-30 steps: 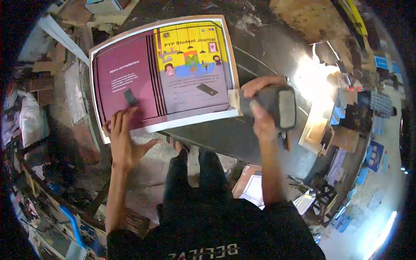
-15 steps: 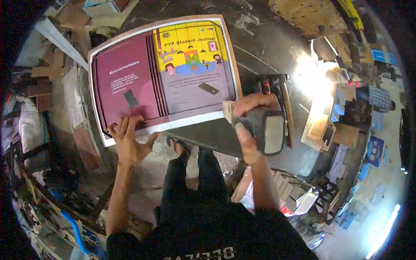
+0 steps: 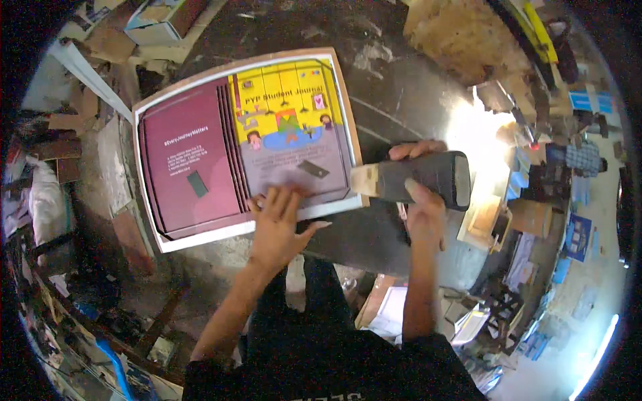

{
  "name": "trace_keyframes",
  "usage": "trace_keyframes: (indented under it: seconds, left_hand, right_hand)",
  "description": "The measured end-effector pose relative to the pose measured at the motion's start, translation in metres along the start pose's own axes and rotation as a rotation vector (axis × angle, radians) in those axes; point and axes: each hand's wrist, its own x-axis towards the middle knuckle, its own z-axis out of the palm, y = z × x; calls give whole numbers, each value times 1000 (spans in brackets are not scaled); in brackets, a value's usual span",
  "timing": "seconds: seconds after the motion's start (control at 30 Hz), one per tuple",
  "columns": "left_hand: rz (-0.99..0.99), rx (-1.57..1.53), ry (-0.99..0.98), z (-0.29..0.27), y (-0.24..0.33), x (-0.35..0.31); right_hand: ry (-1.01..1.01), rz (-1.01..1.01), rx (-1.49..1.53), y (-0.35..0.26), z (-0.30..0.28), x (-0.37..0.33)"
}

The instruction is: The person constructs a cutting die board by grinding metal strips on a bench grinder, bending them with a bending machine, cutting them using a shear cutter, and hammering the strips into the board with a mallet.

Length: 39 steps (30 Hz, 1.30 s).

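A large printed sheet [image 3: 180,207], maroon on one half and yellow and grey on the other, lies on a brown-edged board on the dark table. Black strips run around its edges and down its middle. A small dark rectangular piece [image 3: 197,184] rests on the maroon half and a similar one [image 3: 313,169] on the grey half. Spread over the sheet's near edge, my left hand [image 3: 277,224] has its fingers on the grey part and its thumb out. My right hand [image 3: 424,204] grips a dark block-shaped tool [image 3: 418,179], its pale wooden-looking end at the sheet's right edge.
The dark tabletop [image 3: 301,30] stretches beyond the sheet. Glare falls on light wooden pieces [image 3: 483,210] at the right. An open box [image 3: 157,30] stands at the far left. Below the table's near right side are stacked boards and papers [image 3: 388,311].
My left hand has slid right, from the maroon half to the grey half. My right hand has moved right with the block-shaped tool and turned it sideways. The sheet sits slightly lower in view.
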Motion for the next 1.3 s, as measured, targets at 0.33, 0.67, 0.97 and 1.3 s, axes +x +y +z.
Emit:
trace_keyframes:
  seconds: [0.33,0.67,0.97,1.3]
  left_hand:
    - [166,54,-232,-40,-21,-74]
    - [-1200,-668,641,-22,5,-107]
    - [-1268,-1075,877,-14,5,-65]
    - [-1194,-859,919,-40,-73,-36]
  right_hand:
    - [-480,-357,-46,-118,21,90]
    - [-357,-19,-26,17,42,147]
    - [-510,100,-191,27,38,166]
    - [-653,248,-1406,23,-45,215]
